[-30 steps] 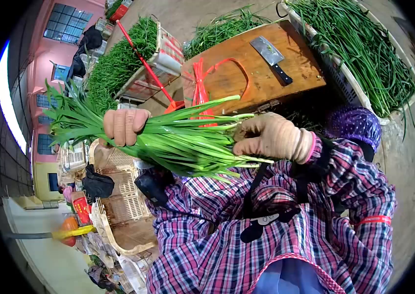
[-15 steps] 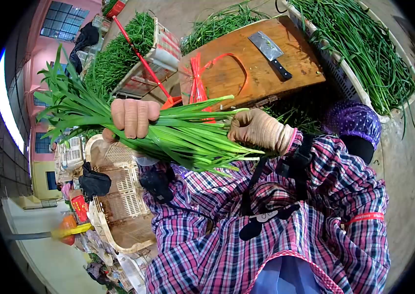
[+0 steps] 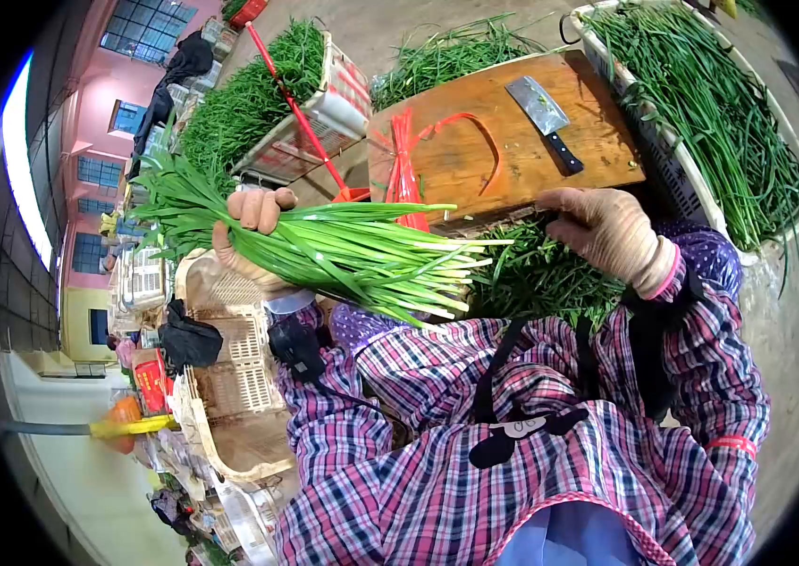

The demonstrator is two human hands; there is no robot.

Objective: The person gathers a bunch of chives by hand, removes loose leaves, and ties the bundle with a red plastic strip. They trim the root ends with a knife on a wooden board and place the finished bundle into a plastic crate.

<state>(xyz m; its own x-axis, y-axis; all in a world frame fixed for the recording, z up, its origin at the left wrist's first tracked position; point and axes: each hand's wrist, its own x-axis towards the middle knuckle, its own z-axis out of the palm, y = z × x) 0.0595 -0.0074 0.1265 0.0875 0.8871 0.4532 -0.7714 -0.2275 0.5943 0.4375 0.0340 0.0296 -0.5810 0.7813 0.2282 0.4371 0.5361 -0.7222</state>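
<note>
My left hand (image 3: pixel 253 222), gloved, is wrapped round a bunch of garlic chives (image 3: pixel 371 250). The leaves point left and the pale stem ends point right, towards my body's right side. My right hand (image 3: pixel 607 236), also gloved, is apart from the bunch, to the right of the stem ends. Its thumb and forefinger are a little apart, with nothing visible between them. Below it lies a heap of loose greens (image 3: pixel 550 278). Beyond the hands, a cleaver (image 3: pixel 541 108) with a black handle and red plastic strips (image 3: pixel 403 160) lie on a wooden board (image 3: pixel 446 94).
A crate (image 3: pixel 692 165) full of long greens stands at the right, another crate (image 3: pixel 338 104) at the upper left. A red-handled tool (image 3: pixel 295 108) leans beside it. An upright beige basket (image 3: pixel 239 462) is at my left, with a black cloth (image 3: pixel 189 337) on its edge.
My right hand has come away from the stem ends and moved right. The left hand keeps its hold on the chives. The view has shifted slightly.
</note>
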